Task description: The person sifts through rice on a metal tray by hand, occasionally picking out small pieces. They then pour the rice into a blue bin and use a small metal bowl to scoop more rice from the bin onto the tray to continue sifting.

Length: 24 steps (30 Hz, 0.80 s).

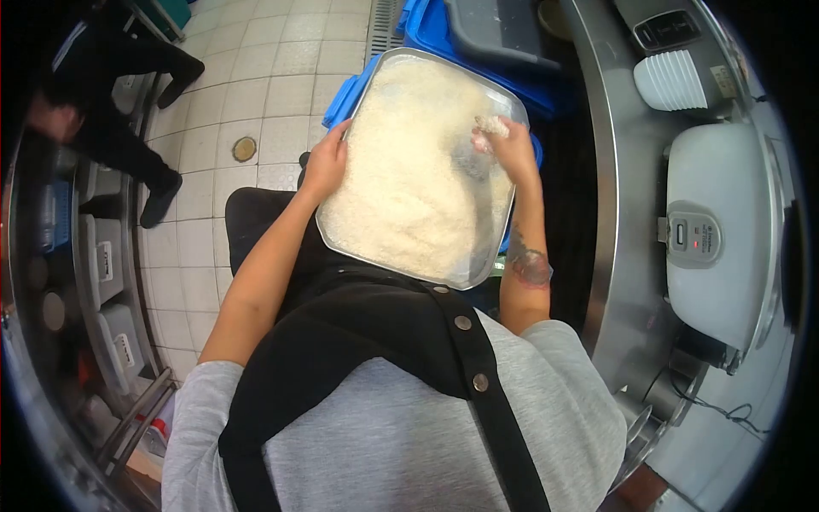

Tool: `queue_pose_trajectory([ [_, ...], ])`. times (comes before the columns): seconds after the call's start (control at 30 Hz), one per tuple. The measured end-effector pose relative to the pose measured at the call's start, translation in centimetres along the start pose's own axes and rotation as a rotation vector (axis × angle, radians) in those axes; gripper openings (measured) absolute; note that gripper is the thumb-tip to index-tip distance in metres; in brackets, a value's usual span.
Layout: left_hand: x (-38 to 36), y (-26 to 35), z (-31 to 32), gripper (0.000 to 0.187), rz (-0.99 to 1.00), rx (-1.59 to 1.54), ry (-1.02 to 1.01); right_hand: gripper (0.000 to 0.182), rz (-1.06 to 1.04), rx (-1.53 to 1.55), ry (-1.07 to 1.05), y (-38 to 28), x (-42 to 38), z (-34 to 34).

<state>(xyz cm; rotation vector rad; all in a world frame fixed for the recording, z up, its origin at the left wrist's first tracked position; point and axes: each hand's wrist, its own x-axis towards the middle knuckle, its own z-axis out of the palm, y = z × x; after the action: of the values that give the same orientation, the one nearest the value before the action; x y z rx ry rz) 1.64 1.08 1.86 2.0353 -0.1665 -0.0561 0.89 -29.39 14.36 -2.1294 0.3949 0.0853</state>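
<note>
The left hand [327,162] grips the rim of a clear plastic tub [478,260] of cooked rice [401,171] held over blue crates [431,30], while the right hand [503,141] pinches a clump of rice above it, beside a rice cooker [717,230].

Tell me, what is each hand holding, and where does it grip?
The left hand grips the clear tray by its left rim. The right hand is closed on a clump of rice in its fingers.

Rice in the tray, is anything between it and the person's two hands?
Nothing visible. The right hand is already in the rice, with clumps of it on the fingers. The left hand grips the tray at its left rim, with no lid or cover over it.
</note>
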Motion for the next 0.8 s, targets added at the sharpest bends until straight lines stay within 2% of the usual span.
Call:
queue_pose_trajectory([
  [0.03,0.0,-0.1,0.0,0.039,-0.020,0.009,-0.012,0.032,-0.101,-0.161,-0.023,-1.0,0.1,-1.2],
  [0.07,0.1,-0.2,0.0,0.039,-0.042,0.020,-0.023,0.032,-0.103,-0.164,-0.023,-0.7,0.7,-1.9],
  [0.13,0.1,-0.3,0.1,0.040,-0.003,0.012,0.000,0.038,-0.249,-0.179,-0.165,0.1,2.9,-3.4],
  [0.17,0.0,-0.4,0.2,0.040,0.037,0.005,0.020,0.038,-0.141,0.001,-0.287,0.4,4.0,-4.1],
  [0.2,0.0,-0.4,0.1,0.040,0.036,0.006,0.022,0.038,-0.141,0.001,-0.289,0.2,4.8,-4.1],
  [0.33,0.0,-0.2,0.0,0.040,-0.014,0.013,-0.012,0.035,-0.024,-0.179,-0.220,0.3,7.6,-3.2],
  [0.4,0.0,-0.3,0.1,0.040,-0.025,0.020,-0.016,0.036,-0.149,-0.331,-0.024,4.5,11.7,-1.7],
  [0.43,0.0,-0.4,0.2,0.039,-0.010,0.016,-0.003,0.040,-0.135,-0.312,0.117,4.8,11.5,-0.2],
  [0.47,0.0,-0.5,0.2,0.039,0.004,0.011,0.010,0.040,-0.138,-0.310,0.115,6.6,11.7,1.7],
  [0.53,-0.1,-0.1,0.0,0.039,0.006,0.008,0.011,0.039,-0.562,-0.371,0.343,10.3,12.3,5.5],
  [0.6,0.0,-0.2,0.1,0.039,0.012,0.001,0.004,0.035,-0.565,-0.413,0.323,8.7,8.5,8.2],
  [0.67,0.1,-1.0,0.4,0.039,0.043,0.042,0.024,0.028,-0.615,-0.347,0.178,7.7,5.4,10.0],
  [0.7,0.2,-0.6,0.1,0.039,0.041,0.042,0.022,0.028,-0.613,-0.347,0.176,7.4,4.4,10.1],
  [0.77,-0.1,0.1,-0.2,0.039,-0.023,0.023,-0.025,0.025,-0.447,-0.291,-0.136,6.9,2.6,9.9],
  [0.8,-0.2,0.1,-0.1,0.039,-0.022,0.020,-0.031,0.025,-0.441,-0.293,-0.132,6.7,2.3,9.3],
])
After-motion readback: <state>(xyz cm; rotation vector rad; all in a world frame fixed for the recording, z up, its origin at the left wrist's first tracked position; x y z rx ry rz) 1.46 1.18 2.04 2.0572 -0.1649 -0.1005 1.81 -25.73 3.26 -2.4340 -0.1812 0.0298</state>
